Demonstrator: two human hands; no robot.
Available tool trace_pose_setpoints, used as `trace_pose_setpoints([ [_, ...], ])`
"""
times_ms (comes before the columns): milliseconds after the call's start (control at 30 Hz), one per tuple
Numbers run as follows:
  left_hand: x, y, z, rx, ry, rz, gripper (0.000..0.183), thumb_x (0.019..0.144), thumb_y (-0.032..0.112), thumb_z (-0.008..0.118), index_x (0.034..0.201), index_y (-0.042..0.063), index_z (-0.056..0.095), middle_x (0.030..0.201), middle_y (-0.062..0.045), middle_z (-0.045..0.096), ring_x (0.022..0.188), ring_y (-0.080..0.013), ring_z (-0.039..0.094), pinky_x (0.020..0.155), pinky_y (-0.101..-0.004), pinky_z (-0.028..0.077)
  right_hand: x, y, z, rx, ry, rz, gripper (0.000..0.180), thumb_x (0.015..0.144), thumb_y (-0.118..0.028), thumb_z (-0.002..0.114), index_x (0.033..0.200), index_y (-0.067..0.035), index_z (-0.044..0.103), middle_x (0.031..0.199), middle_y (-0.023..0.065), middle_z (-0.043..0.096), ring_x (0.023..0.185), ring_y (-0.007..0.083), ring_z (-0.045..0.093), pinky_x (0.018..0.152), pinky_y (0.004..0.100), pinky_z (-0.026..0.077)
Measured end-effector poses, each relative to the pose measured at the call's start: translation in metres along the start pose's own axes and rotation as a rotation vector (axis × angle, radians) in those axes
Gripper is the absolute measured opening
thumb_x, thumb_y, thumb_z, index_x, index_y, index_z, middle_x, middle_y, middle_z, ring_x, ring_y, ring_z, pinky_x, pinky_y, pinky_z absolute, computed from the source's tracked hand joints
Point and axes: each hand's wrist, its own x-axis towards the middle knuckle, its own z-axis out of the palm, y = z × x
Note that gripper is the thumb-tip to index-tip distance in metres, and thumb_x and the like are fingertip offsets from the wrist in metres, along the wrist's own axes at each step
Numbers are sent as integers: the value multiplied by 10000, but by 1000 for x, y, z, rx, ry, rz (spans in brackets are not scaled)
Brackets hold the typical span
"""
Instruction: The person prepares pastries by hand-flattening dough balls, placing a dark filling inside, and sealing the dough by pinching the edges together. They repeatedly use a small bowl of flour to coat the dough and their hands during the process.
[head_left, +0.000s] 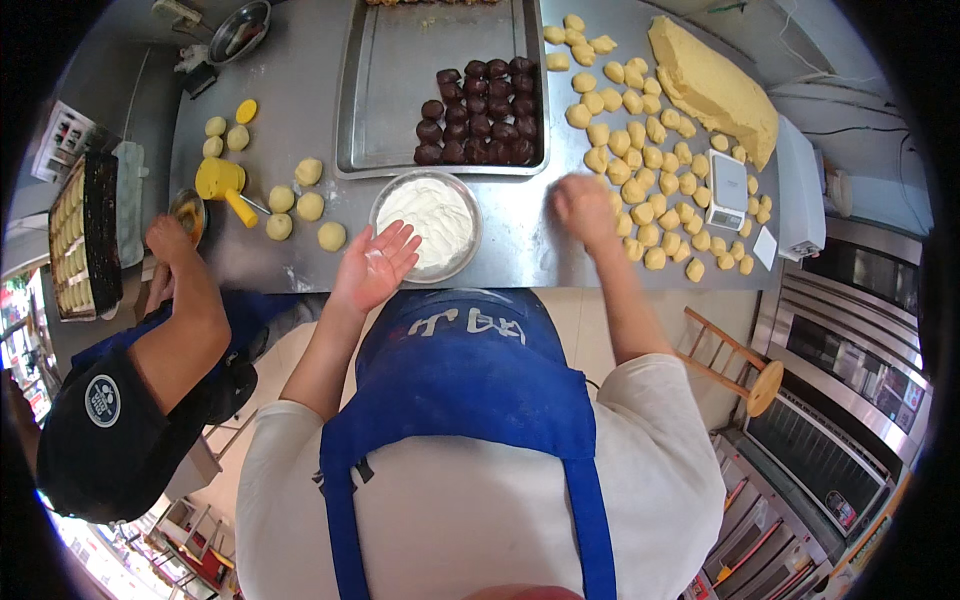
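My left hand (379, 262) is palm up with nothing in it, a trace of white powder on the palm. Its fingertips reach over the near left rim of a round metal bowl of white flour (431, 217). My right hand (585, 208) is curled and slightly blurred over the steel worktable, at the left edge of many small yellow dough pieces (643, 214). Whether anything is inside its fingers is hidden. Beyond the bowl, a metal tray (390, 97) holds rows of dark brown filling balls (477, 127). Smooth round dough balls (310, 206) sit left of the bowl.
A large dough slab (712, 90) and a digital scale (727, 187) are on the right. At left, a co-worker's hand (169, 238) is at a small bowl (189, 214), near a yellow handled container (220, 180). A wooden stool (765, 388) stands behind right.
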Motion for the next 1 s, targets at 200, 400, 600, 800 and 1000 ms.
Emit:
trace_pose_setpoints([
  [200,5,-21,26,131,48,-42,484,1017,367,411,1361,32,471,1324,-134,551,1214,-297,532,1027,-429,421,-8,62,-5,-279,-242,-83,243,806,-155,621,1026,-53,606,1063,79,572,1008,266,550,849,392,473],
  [400,2,-42,34,265,108,14,427,1029,325,407,1329,35,494,1256,-124,589,1107,-268,590,944,-409,474,-19,81,-21,-1,-81,-233,248,819,-82,629,1058,-20,599,1040,106,601,974,292,573,810,383,502],
  [600,0,-38,27,241,197,94,402,1024,308,409,1306,38,507,1189,-106,614,1055,-251,603,894,-386,498,-3,66,2,73,139,230,200,796,-126,696,977,-77,624,995,129,619,934,331,593,802,412,510],
  [800,-2,-41,29,239,88,63,389,1021,300,415,1295,43,516,1177,-99,617,1042,-237,605,890,-373,496,7,48,11,60,108,55,157,793,-125,668,922,-54,612,903,137,593,920,326,587,771,419,513],
  [1000,8,-49,31,239,66,29,374,1005,304,451,1279,65,537,1182,-77,607,1075,-219,572,920,-366,463,-38,-29,36,238,-205,-134,163,793,-48,593,950,-85,611,945,134,611,911,336,575,786,421,507],
])
